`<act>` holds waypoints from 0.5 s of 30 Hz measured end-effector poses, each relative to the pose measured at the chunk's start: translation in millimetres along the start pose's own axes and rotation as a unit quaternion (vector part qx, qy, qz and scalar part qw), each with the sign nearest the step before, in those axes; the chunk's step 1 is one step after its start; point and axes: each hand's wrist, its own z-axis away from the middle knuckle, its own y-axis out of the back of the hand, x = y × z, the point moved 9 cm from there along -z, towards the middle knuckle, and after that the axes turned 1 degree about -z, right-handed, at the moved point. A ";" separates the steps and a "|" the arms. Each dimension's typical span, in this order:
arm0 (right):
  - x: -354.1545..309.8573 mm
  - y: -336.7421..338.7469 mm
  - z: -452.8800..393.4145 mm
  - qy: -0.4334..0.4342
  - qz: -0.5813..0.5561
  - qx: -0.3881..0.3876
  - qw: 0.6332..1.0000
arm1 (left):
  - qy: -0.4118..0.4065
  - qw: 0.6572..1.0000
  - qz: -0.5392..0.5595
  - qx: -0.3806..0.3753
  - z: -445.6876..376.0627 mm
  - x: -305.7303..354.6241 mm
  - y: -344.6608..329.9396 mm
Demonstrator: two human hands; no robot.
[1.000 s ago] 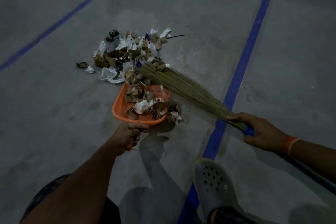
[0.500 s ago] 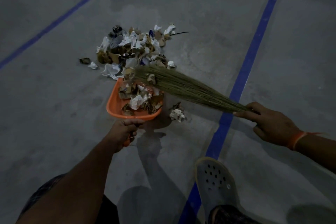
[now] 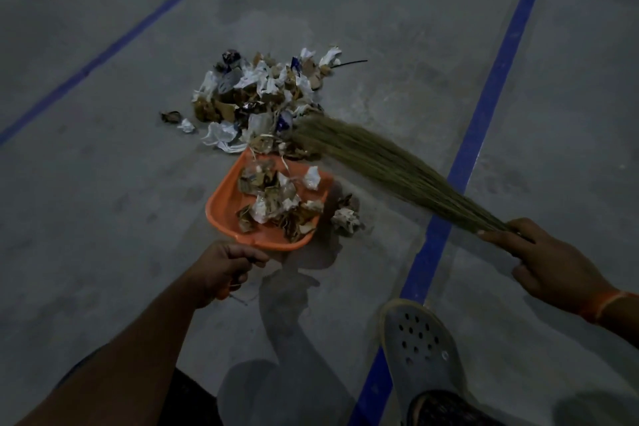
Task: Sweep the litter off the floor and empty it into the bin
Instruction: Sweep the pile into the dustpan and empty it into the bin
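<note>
Mid-sweep: left hand point(image 3: 226, 268) clenched on orange dustpan point(image 3: 224, 204) handle, right hand point(image 3: 549, 261) wrapped round grass broom point(image 3: 387, 164), tips at litter pile point(image 3: 266, 93) just beyond pan lip; next, prob. drag pile nearward into pan w/o spilling over right edge; bin not in view.

Floor point(image 3: 103, 218): grey concrete, dim light, crossed by blue lines point(image 3: 484, 107).
Litter point(image 3: 262, 97): heap of crumpled paper and brown scraps, a few bits loose to its left.
Dustpan point(image 3: 224, 211): orange, on the floor, open edge touching the heap, partly filled with scraps.
Stray wad point(image 3: 345, 216): on the floor just right of the dustpan.
Left hand point(image 3: 224, 270): closed round the dustpan handle.
Broom point(image 3: 380, 162): grass bristles, tips against the heap's right side.
Right hand point(image 3: 549, 263): gripping the broom's bound end; orange band at the wrist.
Shoe point(image 3: 418, 346): grey, perforated, beside a blue line.
</note>
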 end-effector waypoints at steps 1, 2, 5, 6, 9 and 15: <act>0.3 0.2 2.6 -0.009 -0.016 0.007 1.000 | -0.004 1.000 -0.005 -0.003 2.3 1.2 4.3; 0.3 1.1 4.5 -0.016 -0.029 0.016 0.999 | -0.005 1.000 -0.015 -0.006 3.7 1.7 9.5; -3.0 7.6 7.2 -0.028 -0.054 0.048 0.997 | -0.004 0.998 -0.057 -0.014 6.5 8.2 21.5; -5.4 11.0 7.9 -0.029 -0.057 0.056 0.996 | -0.004 0.998 -0.064 -0.015 7.7 14.0 22.9; -12.1 20.5 11.9 -0.038 -0.055 0.069 0.995 | -0.016 0.997 -0.065 -0.025 9.5 40.1 18.4; -19.6 23.0 34.8 -0.037 -0.042 0.039 0.998 | -0.027 0.995 -0.092 -0.040 4.5 39.6 39.2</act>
